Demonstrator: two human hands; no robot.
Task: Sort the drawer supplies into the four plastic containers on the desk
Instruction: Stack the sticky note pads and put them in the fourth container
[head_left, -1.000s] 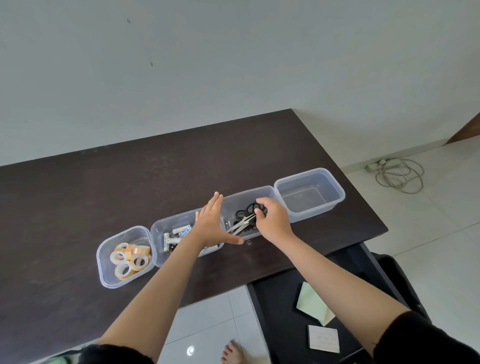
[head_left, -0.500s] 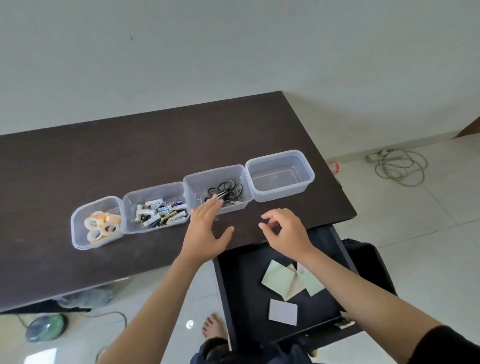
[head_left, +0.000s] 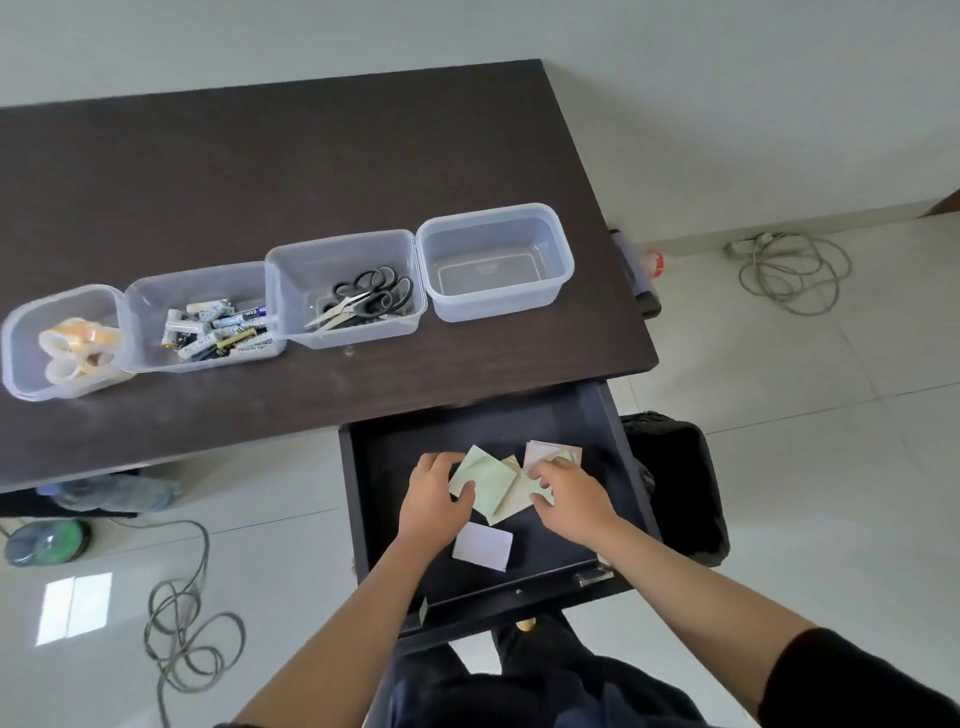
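Four clear plastic containers stand in a row on the dark desk (head_left: 291, 156). From left to right they hold tape rolls (head_left: 78, 345), batteries (head_left: 218, 327) and black-handled scissors (head_left: 363, 299); the rightmost container (head_left: 566, 262) holds nothing. Below the desk edge the drawer (head_left: 363, 519) is pulled out. In it lie a green note pad (head_left: 485, 475), a cream one (head_left: 511, 501), a pink one (head_left: 548, 452) and a white one (head_left: 483, 545). My left hand (head_left: 434, 501) pinches the green pad. My right hand (head_left: 571, 493) grips the overlapping pads beside it.
A black bin (head_left: 680, 488) stands right of the drawer. Coiled cables lie on the tiled floor at the far right (head_left: 789, 275) and lower left (head_left: 182, 639). A round green object (head_left: 47, 540) sits under the desk's left part.
Both hands left the scissors container on the desk and dropped into the open drawer, where they now close on the note pads. The view tilted downward.
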